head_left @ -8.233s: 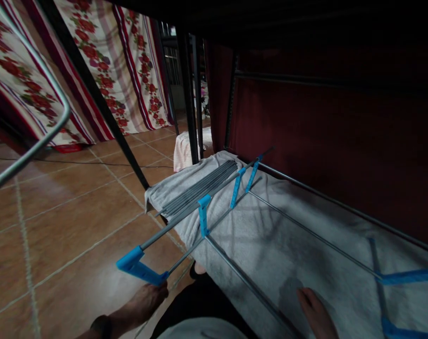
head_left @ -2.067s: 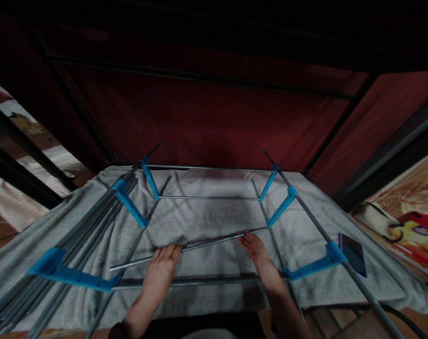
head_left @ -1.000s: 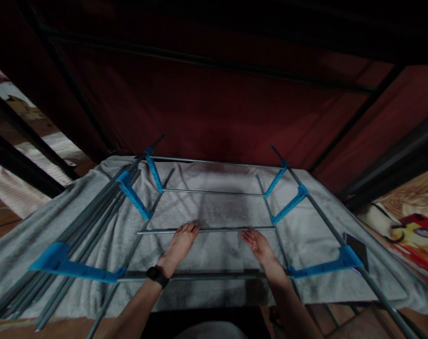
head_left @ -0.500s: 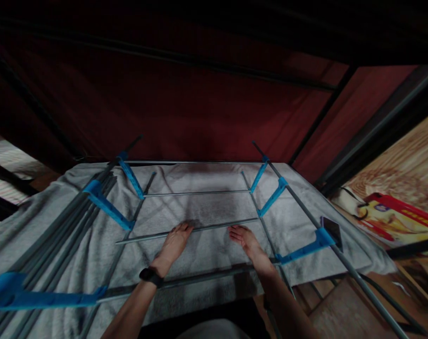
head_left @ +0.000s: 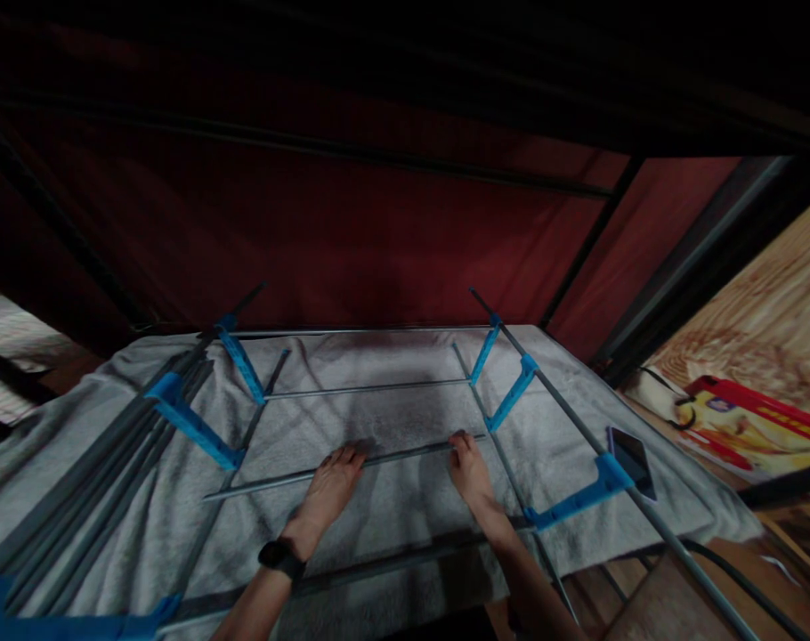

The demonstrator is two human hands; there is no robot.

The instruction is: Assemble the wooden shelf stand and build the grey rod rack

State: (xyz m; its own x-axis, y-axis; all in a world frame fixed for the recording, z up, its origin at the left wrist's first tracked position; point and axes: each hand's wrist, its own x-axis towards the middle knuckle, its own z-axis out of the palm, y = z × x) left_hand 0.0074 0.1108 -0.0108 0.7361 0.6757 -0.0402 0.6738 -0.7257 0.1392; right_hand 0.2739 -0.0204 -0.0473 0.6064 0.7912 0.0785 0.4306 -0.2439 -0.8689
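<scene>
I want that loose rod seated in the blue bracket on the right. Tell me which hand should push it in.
Right, probably. The right hand grips the rod near its end, close to the blue bracket. The left hand only rests flat on the rod's middle, farther away.

— What do you see beyond the work?

— From my feed, a dark red cloth wall (head_left: 352, 231) fills the back, crossed by black bars (head_left: 298, 147). Light is dim; the top is nearly black.

— And below?

— A grey towel (head_left: 652, 507) is spread flat. At far right I see wood-grain floor (head_left: 765, 312) with a red and yellow packet (head_left: 745, 418) on it. At left, a strip of pale striped cloth (head_left: 4, 334) shows past the frame.
</scene>
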